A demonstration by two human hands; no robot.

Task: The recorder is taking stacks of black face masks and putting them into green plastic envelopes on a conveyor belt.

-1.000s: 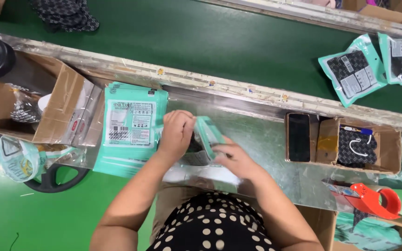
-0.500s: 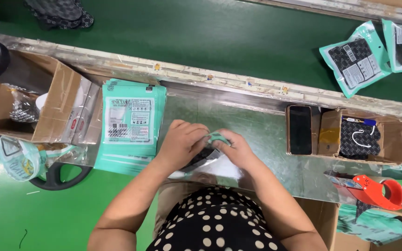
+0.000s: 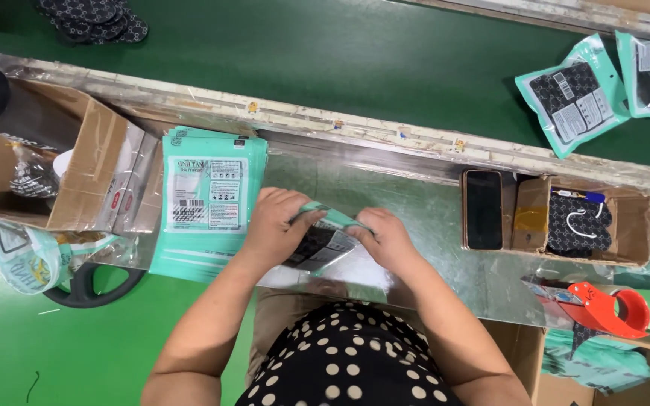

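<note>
Here my left hand (image 3: 280,225) and right hand (image 3: 387,239) both pinch one teal pouch (image 3: 323,239) flat on the steel bench (image 3: 415,203), my left at its nine o'clock end, my right at three, equally near; its long axis runs between them. One stack of empty pouches (image 3: 208,195) lies at nine o'clock; two filled packets (image 3: 573,94) lie at one o'clock.

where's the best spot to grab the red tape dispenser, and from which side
Probably the handle loop at the right end of the red tape dispenser, coming from the right and above. It lies on its side at the table's near edge, loop outward. Its left end narrows toward the blade and tape strip, so avoid that. Both the left hand and right hand are busy holding a teal pouch.
</note>
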